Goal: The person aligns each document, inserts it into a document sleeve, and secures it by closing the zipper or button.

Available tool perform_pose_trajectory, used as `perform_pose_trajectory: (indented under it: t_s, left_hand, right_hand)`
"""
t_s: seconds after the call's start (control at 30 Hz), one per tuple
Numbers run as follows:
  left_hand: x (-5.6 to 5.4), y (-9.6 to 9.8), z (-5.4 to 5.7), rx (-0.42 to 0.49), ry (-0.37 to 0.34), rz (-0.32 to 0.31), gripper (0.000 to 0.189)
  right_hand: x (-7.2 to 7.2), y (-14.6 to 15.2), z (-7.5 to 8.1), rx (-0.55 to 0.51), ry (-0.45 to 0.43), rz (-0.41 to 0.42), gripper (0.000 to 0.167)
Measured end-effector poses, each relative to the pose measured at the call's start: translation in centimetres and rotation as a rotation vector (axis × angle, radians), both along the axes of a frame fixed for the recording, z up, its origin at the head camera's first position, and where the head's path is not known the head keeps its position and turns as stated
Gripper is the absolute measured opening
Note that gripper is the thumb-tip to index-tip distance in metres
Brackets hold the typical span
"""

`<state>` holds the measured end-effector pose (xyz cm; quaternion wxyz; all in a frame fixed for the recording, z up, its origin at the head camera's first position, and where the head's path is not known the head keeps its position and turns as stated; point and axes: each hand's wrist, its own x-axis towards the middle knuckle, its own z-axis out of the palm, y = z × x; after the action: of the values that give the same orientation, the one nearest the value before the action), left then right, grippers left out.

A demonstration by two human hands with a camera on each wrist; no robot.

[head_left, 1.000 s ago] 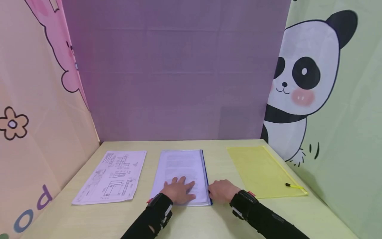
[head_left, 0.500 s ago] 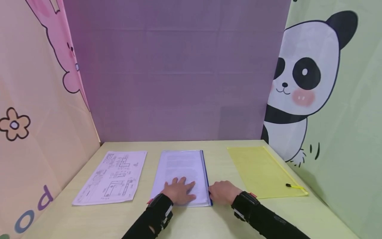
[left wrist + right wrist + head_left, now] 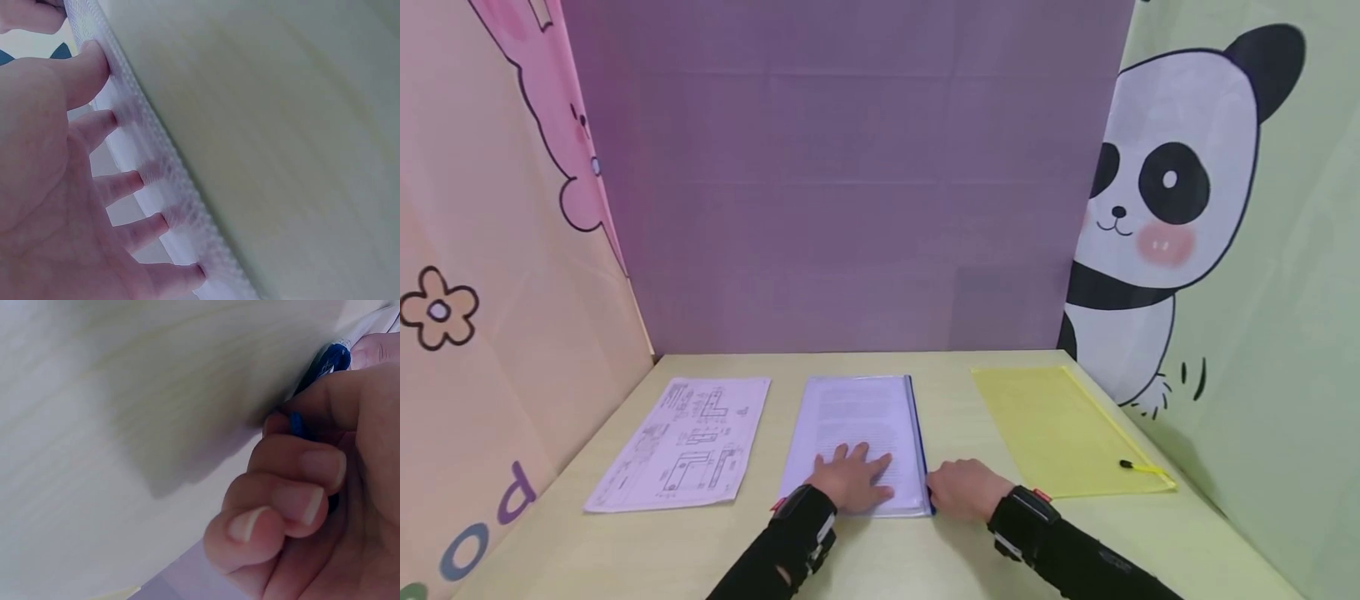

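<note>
White pouch (image 3: 853,412) mid-table, blue edge (image 3: 917,427) on its right — tabletop (image 3: 955,404) shows on both sides. Yellow folder (image 3: 1045,437) well right, drawing sheet (image 3: 681,446) left. Left hand (image 3: 852,482) spread wide, resting on pouch; right hand (image 3: 966,489) curled, pinching blue tab (image 3: 296,423) — near-right corner.

The left hand (image 3: 850,481) lies palm down, fingers spread and thumb out sideways. Near it, the right hand (image 3: 964,490) is held in a pinching grip, fingers curled toward the palm. The left arm (image 3: 760,554) and right arm (image 3: 1086,554) slant inward.
</note>
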<state>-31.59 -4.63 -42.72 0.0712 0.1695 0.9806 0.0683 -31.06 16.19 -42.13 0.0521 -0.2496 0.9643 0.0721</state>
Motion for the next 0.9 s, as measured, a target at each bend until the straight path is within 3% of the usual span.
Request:
perform_pose_trajectory:
  t_s: [0.3,0.77,0.9]
  left_hand:
    - [0.1,0.0,0.0,-0.004,0.003,0.008,0.060]
    - [0.4,0.0,0.3,-0.003,0.006,0.014,0.060]
    - [0.4,0.1,0.3,-0.003,0.001,0.015,0.060]
  right_hand:
    - [0.2,0.1,0.2,-0.026,-0.035,0.006,0.016]
    - [1.3,0.2,0.6,0.005,0.014,0.055,0.021]
    - [1.3,0.3,0.7,-0.008,-0.015,0.062,0.020]
